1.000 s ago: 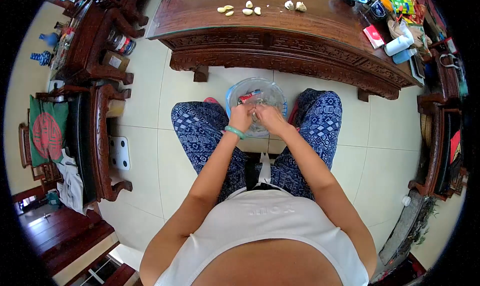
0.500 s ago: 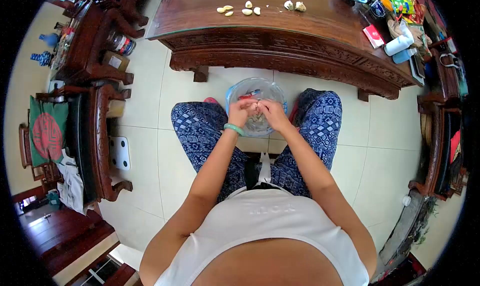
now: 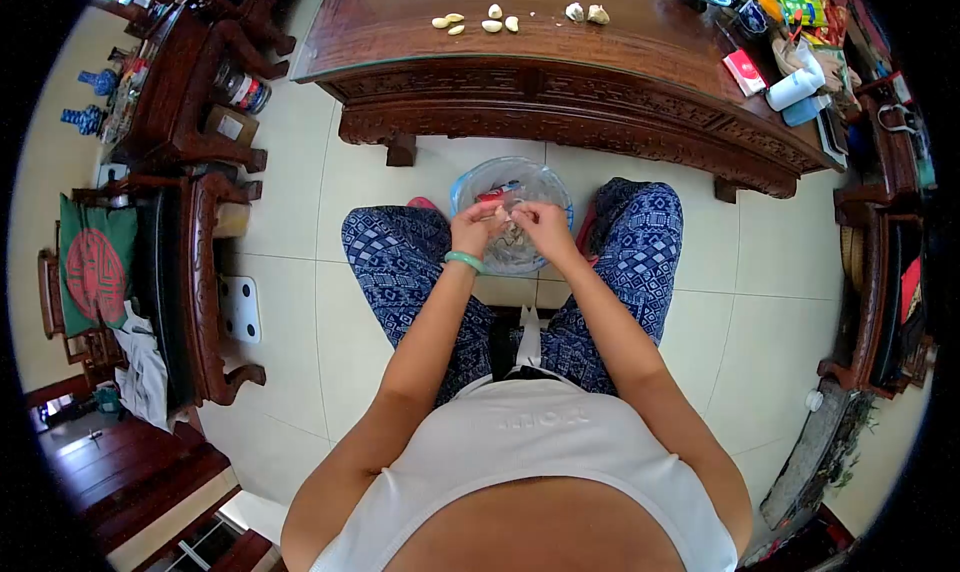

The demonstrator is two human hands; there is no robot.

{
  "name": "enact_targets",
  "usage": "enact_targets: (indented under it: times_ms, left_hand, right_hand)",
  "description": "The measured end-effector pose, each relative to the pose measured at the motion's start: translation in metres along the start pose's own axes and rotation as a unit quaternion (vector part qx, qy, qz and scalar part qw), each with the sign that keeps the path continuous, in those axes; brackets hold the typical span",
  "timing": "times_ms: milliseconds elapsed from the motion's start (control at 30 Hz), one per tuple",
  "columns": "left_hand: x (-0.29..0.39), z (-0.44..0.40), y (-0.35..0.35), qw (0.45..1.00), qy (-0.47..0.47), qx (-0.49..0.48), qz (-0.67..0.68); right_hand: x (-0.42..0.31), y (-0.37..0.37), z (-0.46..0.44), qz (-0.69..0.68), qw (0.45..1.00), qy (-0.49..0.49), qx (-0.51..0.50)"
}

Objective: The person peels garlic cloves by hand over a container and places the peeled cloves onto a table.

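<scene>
Both hands are held over a clear plastic-lined waste bin (image 3: 548,180) on the floor between my knees. My left hand (image 3: 472,230), with a green bangle at its wrist, is closed around a small pale garlic clove (image 3: 502,214), partly hidden by the fingers. Close beside it on the right, my right hand (image 3: 546,229) pinches a small whitish bit that looks like garlic skin (image 3: 516,205). Several peeled garlic cloves (image 3: 491,27) lie on the wooden table ahead. To their right are two unpeeled garlic pieces (image 3: 598,15).
The carved wooden table (image 3: 430,47) spans the front. On its right end stand a white bottle (image 3: 792,90), a red-and-white box (image 3: 743,73) and colourful packets (image 3: 803,0). A wooden chair (image 3: 215,282) is at the left, with a white scale-like panel (image 3: 240,309) beside it.
My hands, which met at the fingertips, have drawn slightly apart. The left has shifted a little left, and the clove shows more between them.
</scene>
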State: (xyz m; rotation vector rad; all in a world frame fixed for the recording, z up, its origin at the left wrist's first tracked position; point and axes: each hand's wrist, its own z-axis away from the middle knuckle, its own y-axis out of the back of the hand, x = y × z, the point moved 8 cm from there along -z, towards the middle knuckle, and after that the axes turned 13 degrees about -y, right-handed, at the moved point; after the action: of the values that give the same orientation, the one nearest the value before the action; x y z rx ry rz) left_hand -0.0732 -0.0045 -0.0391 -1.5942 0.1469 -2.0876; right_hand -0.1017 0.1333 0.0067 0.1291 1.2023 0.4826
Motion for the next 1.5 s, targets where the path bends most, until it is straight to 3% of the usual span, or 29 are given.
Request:
enact_targets:
  times_ms: [133,200,233,300,333,533,733,800,933,967,1133,1500]
  left_hand:
    - [0.004,-0.003,0.003,0.995,-0.057,-0.011,-0.080]
    - [0.022,-0.002,-0.006,0.973,-0.154,-0.055,-0.162]
    - [0.026,0.001,-0.009,0.973,-0.153,-0.055,-0.162]
    - [0.040,0.009,-0.016,0.932,-0.197,-0.052,-0.299]
    - [0.038,0.008,-0.014,0.932,-0.197,-0.051,-0.299]
    - [0.021,0.004,-0.006,0.983,-0.125,-0.036,-0.130]
    - [-0.012,-0.002,0.007,0.999,0.039,-0.018,0.023]
    - [-0.018,0.000,0.003,0.992,0.077,-0.047,0.084]
    - [-0.018,0.007,0.003,0.985,0.133,-0.064,0.094]
    - [-0.018,0.007,0.003,0.984,0.141,-0.060,0.094]
    - [-0.017,0.006,0.003,0.987,0.120,-0.047,0.093]
    - [-0.009,0.008,0.005,0.998,0.063,0.021,0.007]
  right_hand:
    - [0.018,-0.009,-0.007,0.025,0.999,-0.009,-0.022]
    - [0.024,-0.011,-0.011,-0.051,0.998,0.033,-0.006]
    - [0.030,-0.013,-0.014,-0.051,0.998,0.032,-0.006]
    - [0.051,-0.020,-0.024,-0.038,0.998,-0.034,-0.031]
    - [0.057,-0.023,-0.027,-0.038,0.998,-0.034,-0.031]
    - [0.050,-0.024,-0.022,-0.085,0.993,-0.063,-0.055]
    - [0.046,-0.021,-0.017,-0.152,0.984,-0.074,-0.055]
    - [0.034,-0.015,-0.017,-0.088,0.996,-0.011,-0.018]
    - [0.023,0.002,-0.013,-0.092,0.995,-0.037,0.006]
    - [0.020,0.007,-0.014,-0.038,0.998,-0.028,0.036]
    - [0.017,0.006,-0.014,0.049,0.991,0.075,0.103]
    - [-0.008,-0.006,0.003,0.038,0.997,0.063,0.015]
